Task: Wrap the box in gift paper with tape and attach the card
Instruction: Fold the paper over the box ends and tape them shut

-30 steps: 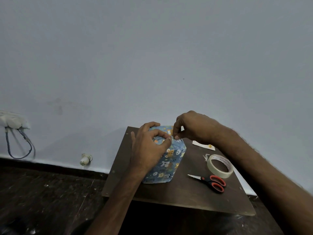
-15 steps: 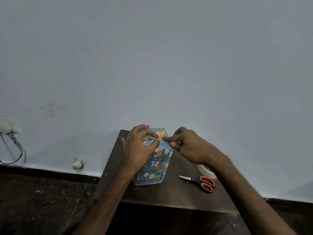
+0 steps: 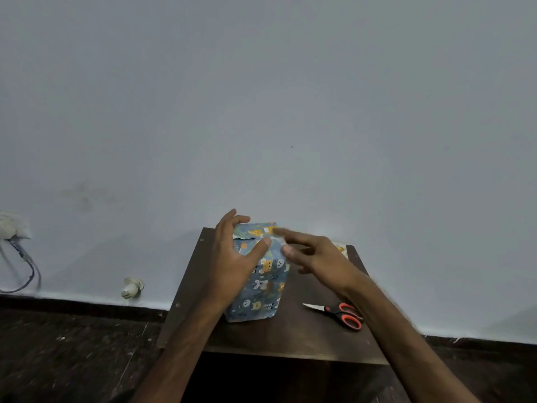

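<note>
The box [image 3: 266,286], wrapped in blue gift paper with cartoon animals, lies on the small dark wooden table [image 3: 290,338]. My left hand [image 3: 232,257] holds its far left part, thumb on the top face and fingers round the left side. My right hand [image 3: 316,254] is blurred, its fingers stretched out to the paper fold at the box's far end. A sliver of the pale card [image 3: 339,248] shows behind my right hand at the table's back right. My right arm hides the tape roll.
Scissors [image 3: 340,314] with red and black handles lie on the table to the right of the box. The table stands against a plain wall. On the left, a socket with a hanging cable [image 3: 20,251] and a white plug [image 3: 132,286] sit low on the wall.
My right hand has dropped from pinching above the box's far end and now reaches flat across the fold. The left hand's fingers have loosened while it stays on the box. The camera has shifted.
</note>
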